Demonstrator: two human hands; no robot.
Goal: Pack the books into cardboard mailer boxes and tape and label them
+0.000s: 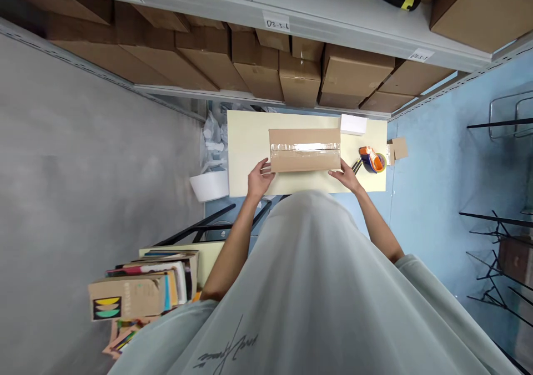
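A taped cardboard box (305, 150) lay flat on a pale yellow table (250, 142), its long side running left to right and a strip of clear tape (306, 148) shining along the middle of its top. The person's left hand (260, 178) was at the box's near left corner, fingers spread and curled up against the left end, the thumb lying by the near edge; it gripped that corner loosely rather than closing into a fist. The right hand (348, 176) met the box at its near right corner, fingers open and pressed to the lower right edge. The box thus sat between the two hands and just beyond them, further from the person's body than either palm.

Just right of the right hand, on the same table, rested an orange and blue tape dispenser (372, 159). A small white box (353, 124) stood at the table's far edge, touching or nearly touching the cardboard box's far right corner. A scrap of cardboard (398, 148) stuck out past the table's right edge. Left of the table stood a white bin (209, 185) with crumpled plastic (214, 139) above it. Stacked brown cartons (258, 59) filled the shelf beyond, and a pile of books (144, 292) sat near the person's left elbow.
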